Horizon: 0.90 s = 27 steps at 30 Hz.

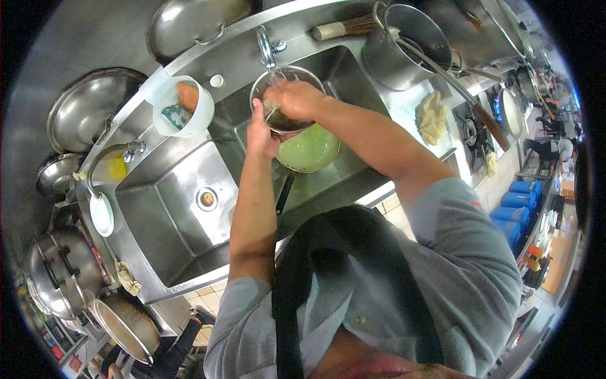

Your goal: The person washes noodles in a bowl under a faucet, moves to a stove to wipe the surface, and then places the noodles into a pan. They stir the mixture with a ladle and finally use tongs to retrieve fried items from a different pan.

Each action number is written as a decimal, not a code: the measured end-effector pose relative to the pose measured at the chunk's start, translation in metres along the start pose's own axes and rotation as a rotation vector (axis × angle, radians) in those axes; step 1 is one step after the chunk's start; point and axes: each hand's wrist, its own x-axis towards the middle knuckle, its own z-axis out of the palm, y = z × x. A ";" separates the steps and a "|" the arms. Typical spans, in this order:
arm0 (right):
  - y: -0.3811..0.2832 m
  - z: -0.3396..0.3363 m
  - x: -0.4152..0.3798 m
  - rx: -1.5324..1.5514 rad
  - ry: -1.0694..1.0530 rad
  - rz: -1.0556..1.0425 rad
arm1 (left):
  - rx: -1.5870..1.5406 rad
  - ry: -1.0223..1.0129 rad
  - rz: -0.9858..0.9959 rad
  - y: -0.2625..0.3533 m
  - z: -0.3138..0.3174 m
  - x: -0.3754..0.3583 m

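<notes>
Under the running faucet (266, 47), a round metal bowl (302, 124) is tilted in the right sink basin. My left hand (262, 134) grips its near-left rim, thumb up along the side and fingers partly hidden beneath. Inside the bowl is my right hand (293, 99), its fingers curled and wet. A pale yellowish bit shows at those fingertips, too blurred to name. Below the bowl sits a pan (309, 151) with a pale green inside, its black handle (285, 194) pointing towards me.
Left of the faucet stands a white plastic tub (205, 112) holding a sponge and a green scrubber. The left basin (170, 189) has a drain. A large pot (398, 66), a brush (344, 29) and a cloth (432, 118) lie to the right. Metal lids (95, 107) lean at left.
</notes>
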 end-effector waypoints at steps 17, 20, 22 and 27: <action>-0.020 -0.017 0.001 -0.046 -0.235 0.136 | 0.104 0.020 0.027 0.001 -0.011 0.017; -0.010 -0.005 0.009 -0.019 -0.218 0.231 | 0.089 0.049 0.002 0.001 -0.008 0.018; -0.008 -0.004 0.017 -0.036 -0.211 0.274 | 0.081 0.050 0.027 -0.001 -0.009 0.019; -0.026 -0.035 0.019 0.039 -0.087 0.313 | 0.050 0.076 0.063 -0.001 -0.008 0.021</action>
